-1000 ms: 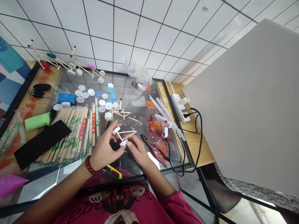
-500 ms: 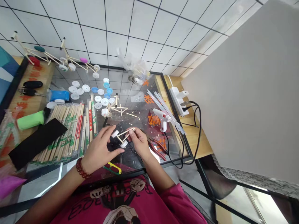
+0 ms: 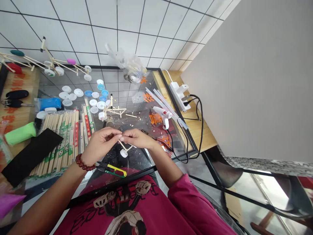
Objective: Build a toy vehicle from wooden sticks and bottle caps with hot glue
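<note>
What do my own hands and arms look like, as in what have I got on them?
Your left hand and right hand are both ungloved. A bracelet of round, dark red beads circles the left wrist. On the right arm, a plain magenta sleeve ends near the elbow. No left sleeve shows.

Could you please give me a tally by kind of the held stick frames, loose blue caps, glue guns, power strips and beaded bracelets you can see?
Held stick frame: 1
Loose blue caps: 4
Glue gun: 1
Power strip: 1
Beaded bracelet: 1
Total: 8
</note>
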Motion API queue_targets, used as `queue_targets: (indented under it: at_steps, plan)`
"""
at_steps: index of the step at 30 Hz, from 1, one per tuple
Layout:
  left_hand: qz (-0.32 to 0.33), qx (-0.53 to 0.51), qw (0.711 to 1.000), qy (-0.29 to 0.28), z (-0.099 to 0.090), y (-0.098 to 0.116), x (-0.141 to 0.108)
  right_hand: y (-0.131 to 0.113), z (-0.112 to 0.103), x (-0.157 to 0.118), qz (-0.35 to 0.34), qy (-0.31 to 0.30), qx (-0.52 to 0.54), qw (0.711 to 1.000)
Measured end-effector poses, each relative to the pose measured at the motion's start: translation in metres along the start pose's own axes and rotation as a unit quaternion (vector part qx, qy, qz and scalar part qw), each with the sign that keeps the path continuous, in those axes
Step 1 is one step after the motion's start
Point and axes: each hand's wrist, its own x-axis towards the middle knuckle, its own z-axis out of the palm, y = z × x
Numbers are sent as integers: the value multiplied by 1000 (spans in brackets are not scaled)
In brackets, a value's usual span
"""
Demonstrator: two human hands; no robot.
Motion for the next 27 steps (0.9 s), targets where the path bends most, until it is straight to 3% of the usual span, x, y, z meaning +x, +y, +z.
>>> queue_targets:
  at_steps: [2, 7, 10, 14, 22, 27]
  plan:
    - [-27, -5, 999, 17, 1, -3, -1, 3, 0, 2, -12, 26, -2, 1000]
    - [-100, -1, 993, 67, -3, -17, -7, 11, -2, -1, -95, 217, -47, 970]
    - [-119, 17, 989, 83, -7, -22, -9, 15, -4, -5, -119, 267, -52, 955]
    - [-129, 45, 987, 83, -12, -20, -15, 18, -3, -8, -110, 285, -51, 951]
    - [-92, 65, 993, 16, -29, -21, -34, 16, -3, -9, -115, 286, -61, 949]
    - [-30, 100, 994, 44, -27, -29, -46, 15, -3, -10, -126, 288, -63, 947]
